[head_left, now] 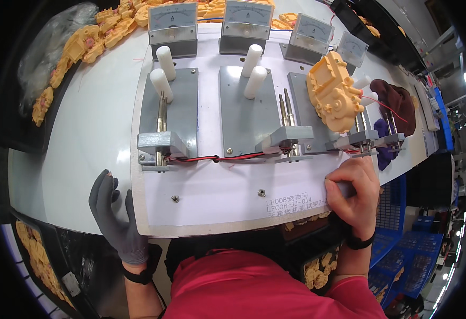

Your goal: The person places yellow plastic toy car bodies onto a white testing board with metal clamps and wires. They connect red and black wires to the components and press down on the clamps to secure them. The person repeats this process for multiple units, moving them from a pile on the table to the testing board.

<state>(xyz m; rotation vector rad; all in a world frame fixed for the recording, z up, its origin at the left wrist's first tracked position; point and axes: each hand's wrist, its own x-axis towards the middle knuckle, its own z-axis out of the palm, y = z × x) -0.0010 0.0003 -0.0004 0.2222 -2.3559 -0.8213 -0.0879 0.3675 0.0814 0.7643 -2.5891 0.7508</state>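
My left hand (pixel 113 215), in a dark grey glove, lies flat with fingers spread on the white table next to the near left corner of a white test board (pixel 217 196); it holds nothing. My bare right hand (pixel 354 187) rests curled at the board's near right edge, fingers folded, with nothing visibly in it. On the board stand three grey fixture plates (pixel 243 109) with white pegs, brass pins and red-and-black wires. A yellow plastic housing (pixel 333 91) sits tilted on the right fixture, a red wire trailing from it.
Several grey dial meters (pixel 173 22) line the board's far edge. Heaps of yellow plastic parts (pixel 92 40) lie at the far left, more in a bin (pixel 318 266) under the table. A dark brown cloth (pixel 400 101) lies at the right. Blue crates (pixel 403 255) stand lower right.
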